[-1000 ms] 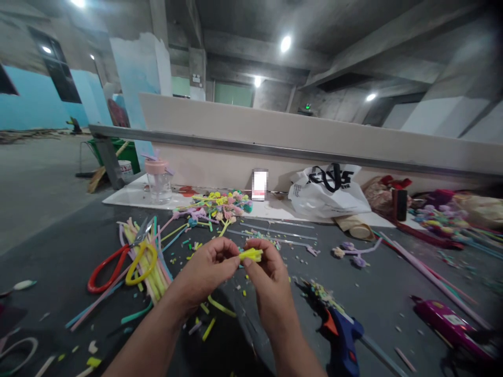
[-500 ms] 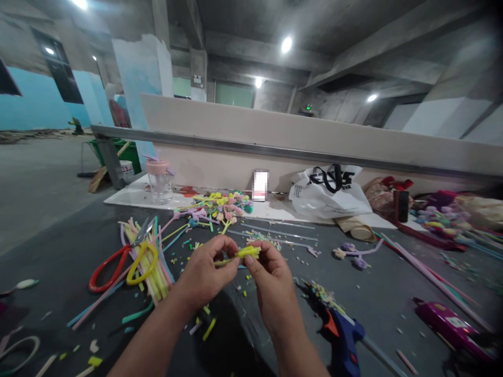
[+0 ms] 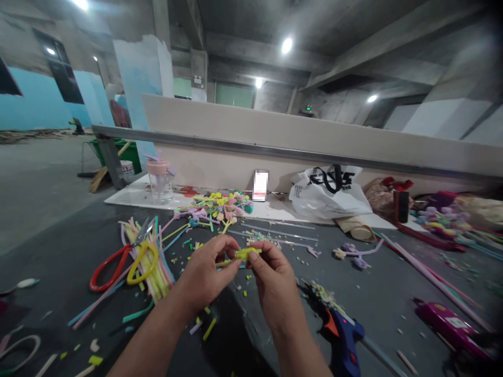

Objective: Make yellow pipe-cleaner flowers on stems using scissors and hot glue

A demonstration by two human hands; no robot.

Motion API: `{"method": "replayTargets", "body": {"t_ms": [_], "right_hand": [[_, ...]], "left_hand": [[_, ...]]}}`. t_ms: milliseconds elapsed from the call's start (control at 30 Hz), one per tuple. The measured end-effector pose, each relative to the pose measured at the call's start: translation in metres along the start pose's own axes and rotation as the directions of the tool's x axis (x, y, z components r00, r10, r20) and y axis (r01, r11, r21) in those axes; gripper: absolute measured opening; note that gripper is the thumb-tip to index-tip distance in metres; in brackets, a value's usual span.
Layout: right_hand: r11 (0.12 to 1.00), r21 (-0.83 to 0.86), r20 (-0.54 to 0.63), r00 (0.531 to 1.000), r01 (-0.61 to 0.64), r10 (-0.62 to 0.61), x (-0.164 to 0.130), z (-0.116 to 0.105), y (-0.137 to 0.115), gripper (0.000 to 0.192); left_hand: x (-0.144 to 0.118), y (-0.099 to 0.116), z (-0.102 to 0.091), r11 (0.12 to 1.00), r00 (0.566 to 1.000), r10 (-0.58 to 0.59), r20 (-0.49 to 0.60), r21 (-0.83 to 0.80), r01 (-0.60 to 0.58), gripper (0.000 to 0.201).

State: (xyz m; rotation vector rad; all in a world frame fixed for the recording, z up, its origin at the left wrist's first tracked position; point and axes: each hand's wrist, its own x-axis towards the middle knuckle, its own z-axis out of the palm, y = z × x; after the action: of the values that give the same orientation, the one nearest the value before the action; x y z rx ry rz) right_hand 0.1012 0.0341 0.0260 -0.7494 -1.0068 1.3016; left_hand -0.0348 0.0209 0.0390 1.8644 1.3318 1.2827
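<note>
Bare forearms, no sleeves, unadorned fingers [image 3: 220, 246]

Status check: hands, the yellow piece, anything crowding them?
Left hand and right hand both pinch the yellow pipe cleaner above the table. Scissors off to the left, blue glue gun to the right; neither touches the hands.
</note>
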Motion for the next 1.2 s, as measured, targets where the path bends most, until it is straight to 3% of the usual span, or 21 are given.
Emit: {"method": "replayTargets", "body": {"t_ms": [367,700,767,900,1067,1200], "right_hand": [[1.0,-0.022,0.018,1.0,-0.012,0.012,0.0,-0.001,0.004,0.014],[1.0,0.004,-0.016,1.0,-0.023,0.023,0.001,0.0,0.004,0.017],[1.0,0.014,-0.028,0.999,-0.018,0.019,0.001,-0.002,0.004,0.016],[1.0,-0.009,-0.029,0.999,0.028,-0.028,0.001,-0.005,0.004,0.016],[0.995,-0.069,-0.005,0.997,0.077,-0.077,-0.002,0.0,0.001,0.015],[0.984,-0.145,0.014,0.995,0.1,-0.099,-0.003,0.002,0.002,0.013]], "left_hand": [[-0.002,-0.002,0.003,0.992,0.993,0.089,-0.072,0.101,-0.081,0.002],[-0.003,-0.006,0.004,0.928,0.97,0.241,-0.03,0.299,-0.221,0.006],[-0.003,-0.006,0.004,0.949,0.974,0.223,-0.026,0.233,-0.211,0.011],[-0.003,-0.003,-0.002,0.996,0.997,0.077,-0.03,0.056,-0.075,0.026],[0.001,-0.003,-0.009,0.983,0.996,0.072,0.059,0.167,-0.081,0.018],[0.001,-0.003,-0.007,0.969,0.996,0.076,0.051,0.231,-0.085,0.012]]}}
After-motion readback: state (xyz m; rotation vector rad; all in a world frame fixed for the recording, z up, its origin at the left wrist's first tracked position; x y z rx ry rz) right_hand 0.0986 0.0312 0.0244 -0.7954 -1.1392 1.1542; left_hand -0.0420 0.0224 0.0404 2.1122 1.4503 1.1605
